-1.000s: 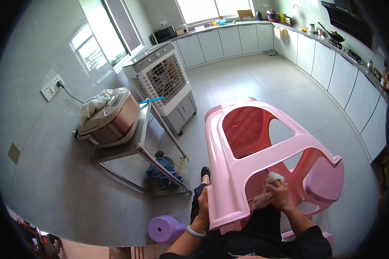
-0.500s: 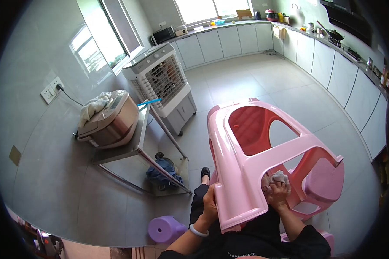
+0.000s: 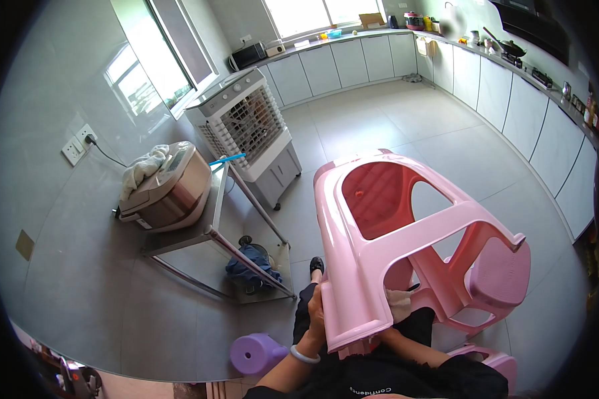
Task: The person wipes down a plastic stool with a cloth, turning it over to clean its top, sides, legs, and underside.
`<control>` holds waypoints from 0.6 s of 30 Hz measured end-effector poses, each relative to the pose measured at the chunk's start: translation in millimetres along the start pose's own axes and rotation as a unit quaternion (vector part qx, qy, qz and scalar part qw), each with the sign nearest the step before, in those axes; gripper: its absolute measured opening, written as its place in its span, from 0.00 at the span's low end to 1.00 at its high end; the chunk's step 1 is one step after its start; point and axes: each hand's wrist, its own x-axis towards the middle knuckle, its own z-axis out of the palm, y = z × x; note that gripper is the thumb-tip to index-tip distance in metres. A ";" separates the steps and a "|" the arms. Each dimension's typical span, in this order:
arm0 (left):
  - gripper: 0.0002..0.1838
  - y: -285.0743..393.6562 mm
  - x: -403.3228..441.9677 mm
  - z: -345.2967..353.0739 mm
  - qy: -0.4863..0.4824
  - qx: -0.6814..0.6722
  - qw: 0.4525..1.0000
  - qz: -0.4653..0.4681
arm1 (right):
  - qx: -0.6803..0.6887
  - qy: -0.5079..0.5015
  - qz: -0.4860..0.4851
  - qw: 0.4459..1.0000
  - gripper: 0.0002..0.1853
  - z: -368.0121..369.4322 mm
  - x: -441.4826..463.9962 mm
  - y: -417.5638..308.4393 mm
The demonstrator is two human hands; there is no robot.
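Note:
A large pink plastic chair (image 3: 353,266) lies tilted in front of me, its openings facing up and right. My left hand (image 3: 317,314), below which a pale bracelet circles the wrist, is closed on the chair's left lower edge. Only the wrist end of my right hand (image 3: 387,336) shows by the chair's lower edge; its fingers are hidden behind the plastic. Just above it, a light cloth (image 3: 399,304) shows through the lower opening. Whether my right hand holds it cannot be seen.
Right of the chair is a pink stool (image 3: 499,272), with another pink piece (image 3: 489,359) below. A purple stool (image 3: 256,354) stands lower left. At left, a metal rack (image 3: 214,229) bears a rice cooker (image 3: 170,189); an air cooler (image 3: 246,133) is behind. Cabinets (image 3: 496,90) line the back and right.
My right hand and the cloth have moved down and left, and the hand has gone mostly out of sight behind the chair. The chair shifted right, then back left, with my left hand on it.

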 end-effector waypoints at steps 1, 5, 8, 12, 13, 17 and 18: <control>0.10 4.3 -0.3 0.9 -0.006 -0.003 1.000 0.016 | 0.047 -0.006 0.002 0.999 0.18 1.5 -3.5 14.7; 0.11 -35.0 -3.5 -11.0 0.009 -0.102 0.987 -0.124 | 0.076 -0.022 0.028 0.997 0.20 -16.1 4.3 73.0; 0.13 -54.5 -4.5 -20.0 0.014 -0.130 0.982 -0.138 | 0.007 0.071 0.109 0.992 0.19 -62.8 17.2 73.7; 0.15 -42.8 -8.5 -21.4 0.015 -0.085 0.993 -0.077 | 0.053 0.150 0.242 0.957 0.19 -113.1 15.4 75.5; 0.15 -39.0 -9.4 -20.9 0.010 -0.063 0.996 -0.055 | 0.047 0.164 0.241 0.955 0.20 -121.4 9.0 87.3; 0.16 -35.4 -9.3 -20.5 0.001 -0.021 0.999 -0.035 | 0.069 0.225 0.268 0.934 0.26 -143.2 -32.7 118.3; 0.18 -58.7 -9.6 -31.2 -0.002 -0.039 0.997 -0.072 | 0.086 0.241 0.282 0.925 0.28 -148.0 -39.3 117.8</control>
